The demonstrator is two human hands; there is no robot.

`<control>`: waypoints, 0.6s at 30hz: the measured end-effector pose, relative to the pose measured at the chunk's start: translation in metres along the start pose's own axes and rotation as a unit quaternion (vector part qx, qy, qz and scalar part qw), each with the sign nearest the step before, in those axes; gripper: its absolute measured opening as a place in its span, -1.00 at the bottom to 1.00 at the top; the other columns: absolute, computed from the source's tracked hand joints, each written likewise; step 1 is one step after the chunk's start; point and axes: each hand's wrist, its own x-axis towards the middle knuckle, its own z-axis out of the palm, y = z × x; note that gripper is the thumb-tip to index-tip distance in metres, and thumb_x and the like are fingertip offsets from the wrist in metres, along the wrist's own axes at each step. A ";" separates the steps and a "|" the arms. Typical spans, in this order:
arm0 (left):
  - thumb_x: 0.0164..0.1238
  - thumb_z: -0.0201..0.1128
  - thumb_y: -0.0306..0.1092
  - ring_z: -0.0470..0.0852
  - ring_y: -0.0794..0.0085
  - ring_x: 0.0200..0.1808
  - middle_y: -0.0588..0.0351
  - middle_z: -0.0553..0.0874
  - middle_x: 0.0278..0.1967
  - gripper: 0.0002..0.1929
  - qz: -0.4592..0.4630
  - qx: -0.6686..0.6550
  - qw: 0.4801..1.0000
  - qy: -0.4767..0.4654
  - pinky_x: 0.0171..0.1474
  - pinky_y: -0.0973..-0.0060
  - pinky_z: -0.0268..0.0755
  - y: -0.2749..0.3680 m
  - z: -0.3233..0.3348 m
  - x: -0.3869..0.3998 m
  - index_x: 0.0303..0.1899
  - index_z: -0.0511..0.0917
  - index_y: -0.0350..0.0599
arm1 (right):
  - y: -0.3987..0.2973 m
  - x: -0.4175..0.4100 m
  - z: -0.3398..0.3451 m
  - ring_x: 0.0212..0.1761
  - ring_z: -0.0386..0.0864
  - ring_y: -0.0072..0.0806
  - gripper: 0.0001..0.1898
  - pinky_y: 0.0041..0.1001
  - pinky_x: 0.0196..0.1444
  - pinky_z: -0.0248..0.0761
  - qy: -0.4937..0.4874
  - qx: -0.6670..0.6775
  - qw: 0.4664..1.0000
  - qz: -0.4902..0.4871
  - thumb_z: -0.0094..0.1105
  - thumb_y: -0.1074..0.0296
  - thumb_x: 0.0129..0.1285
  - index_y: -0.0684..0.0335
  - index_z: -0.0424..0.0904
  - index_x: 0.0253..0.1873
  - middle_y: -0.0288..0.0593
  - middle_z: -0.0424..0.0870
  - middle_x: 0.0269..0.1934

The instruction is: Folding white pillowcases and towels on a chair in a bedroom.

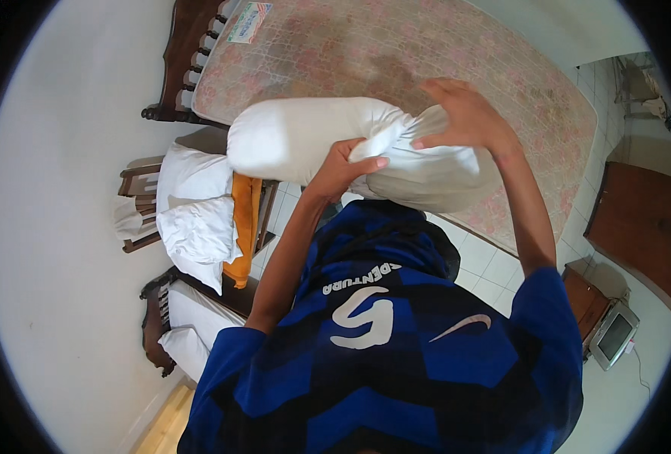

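Before my chest, over the near edge of a bare floral mattress, is a white bolster pillow in a cloth cover. My left hand pinches a twisted fold of the white cover near its middle, thumb on top. To the right of that fold, my right hand is spread, with thumb and fingers apart around the loose, baggy end of the cover. Whether its thumb tip touches the cloth, I cannot tell. The rounded end of the bolster points left, and the cover is gathered and creased between my hands.
A dark wooden headboard stands at upper left. White pillows and an orange cloth lie on a wooden chair. Another bed with a white pillow is lower left. A small television and wooden cabinet stand right.
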 end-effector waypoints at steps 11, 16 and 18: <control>0.32 0.40 -0.22 0.66 0.21 -0.25 -0.04 0.69 -0.23 -0.70 0.248 0.501 0.739 0.375 -0.16 0.37 0.48 -0.030 -0.046 -0.003 -0.12 0.60 -0.27 | -0.067 0.027 0.030 -0.22 0.65 0.05 -0.49 -0.11 -0.13 0.40 -0.124 0.175 0.974 0.071 0.41 0.29 0.13 0.25 0.31 0.08 0.01 0.66 -0.38; 0.27 0.39 -0.08 0.64 -0.02 -0.08 -0.17 0.65 -0.17 -0.57 0.251 0.527 0.785 0.208 -0.02 0.16 0.49 0.013 -0.025 0.029 -0.01 0.63 -0.24 | -0.091 0.028 0.033 -0.20 0.65 -0.32 -0.70 -0.38 -0.08 0.31 -0.095 0.095 0.982 -0.134 0.21 0.44 0.14 0.21 0.40 -0.02 -0.16 0.65 -0.30; 0.27 0.37 -0.05 0.65 -0.02 -0.08 -0.18 0.66 -0.17 -0.58 0.215 0.561 0.784 0.155 -0.03 0.16 0.50 0.012 -0.028 0.024 -0.06 0.65 -0.24 | -0.093 0.021 0.030 -0.25 0.63 -0.39 -0.78 -0.39 -0.14 0.31 -0.053 0.057 0.978 -0.194 0.12 0.43 0.19 0.21 0.44 -0.05 -0.22 0.63 -0.41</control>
